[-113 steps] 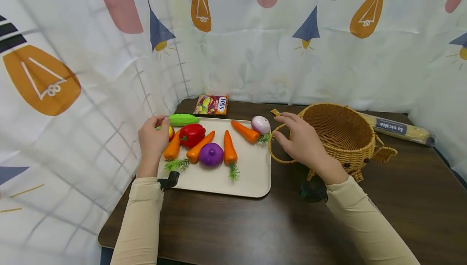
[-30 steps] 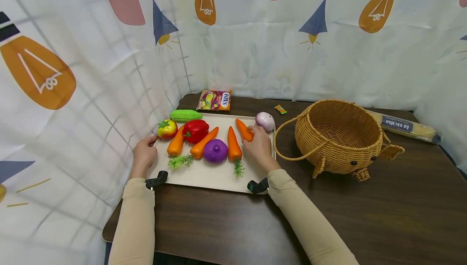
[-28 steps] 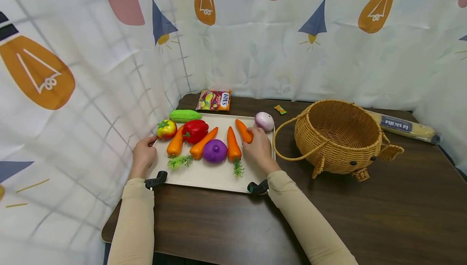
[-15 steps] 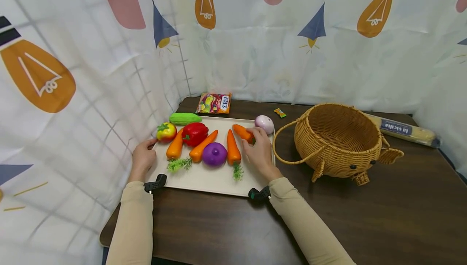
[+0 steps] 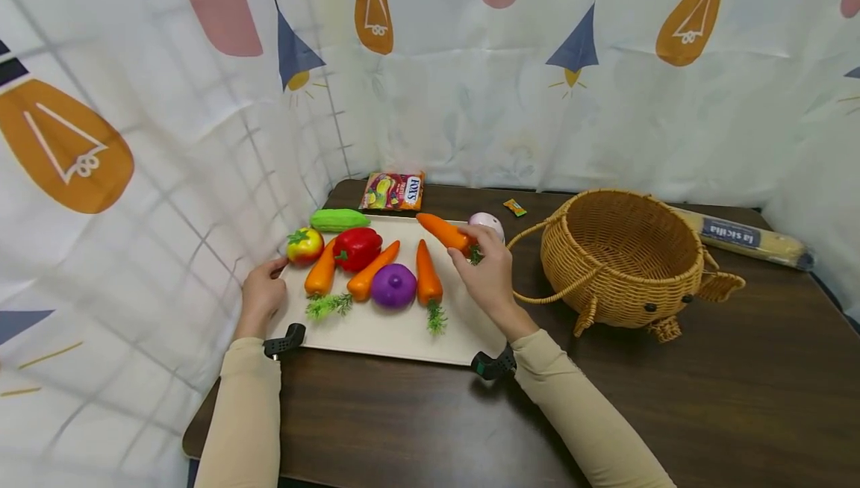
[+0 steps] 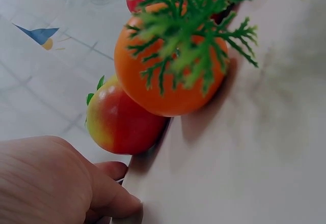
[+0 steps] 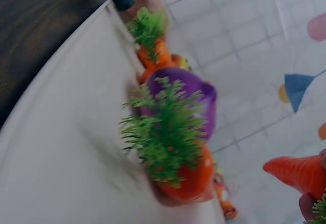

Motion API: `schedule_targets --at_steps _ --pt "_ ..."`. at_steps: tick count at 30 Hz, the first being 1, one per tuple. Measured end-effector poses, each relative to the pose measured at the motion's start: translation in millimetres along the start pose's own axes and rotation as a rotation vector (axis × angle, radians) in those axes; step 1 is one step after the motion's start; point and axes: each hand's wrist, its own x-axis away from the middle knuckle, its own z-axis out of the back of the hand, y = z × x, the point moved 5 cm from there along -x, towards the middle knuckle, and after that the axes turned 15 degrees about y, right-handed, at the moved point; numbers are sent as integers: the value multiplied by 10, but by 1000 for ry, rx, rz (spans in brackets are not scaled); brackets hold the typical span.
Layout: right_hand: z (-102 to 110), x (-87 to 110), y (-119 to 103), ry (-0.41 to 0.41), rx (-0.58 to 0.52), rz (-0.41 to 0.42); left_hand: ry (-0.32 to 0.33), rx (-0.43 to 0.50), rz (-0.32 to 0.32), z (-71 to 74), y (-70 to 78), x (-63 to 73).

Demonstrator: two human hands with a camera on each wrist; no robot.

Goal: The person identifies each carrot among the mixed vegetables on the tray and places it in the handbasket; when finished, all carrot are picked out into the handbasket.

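Observation:
In the head view my right hand (image 5: 492,279) grips a toy carrot (image 5: 440,231) by its leafy end, above the right back part of a cream tray (image 5: 396,335). The carrot's tip (image 7: 290,170) and a bit of my fingers show in the right wrist view. At the tray's left rim my left hand (image 5: 260,298) pinches the edge, thumb on top, beside a red-yellow tomato (image 6: 122,119). Lying on the tray are several more carrots (image 5: 428,275), a red bell pepper (image 5: 357,249), a round purple vegetable (image 5: 393,286) and a long green vegetable (image 5: 340,219). A pale purple onion (image 5: 487,222) is partly hidden behind my right hand.
A wicker basket (image 5: 625,286) with a face stands right of the tray, its loop handle (image 5: 537,299) toward it. Behind lie a FOX'S packet (image 5: 393,191), a small wrapped candy (image 5: 515,207) and a long pasta pack (image 5: 746,236). A patterned curtain (image 5: 457,122) closes the back and left.
My right hand came from beside the basket to the carrot, took hold of it and lifted it off the tray, slightly right. My left hand moved from the tomato to the tray's rim.

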Motion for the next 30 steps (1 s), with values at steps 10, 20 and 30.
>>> schedule_targets --at_steps 10,20,30 --pt "432 -225 -251 46 -83 53 -6 -5 -1 3 8 3" --pt "909 -490 -708 144 -174 133 -24 -12 10 -8 -6 12" --pt "1255 -702 -617 199 -216 82 -8 -11 -9 7 19 15"
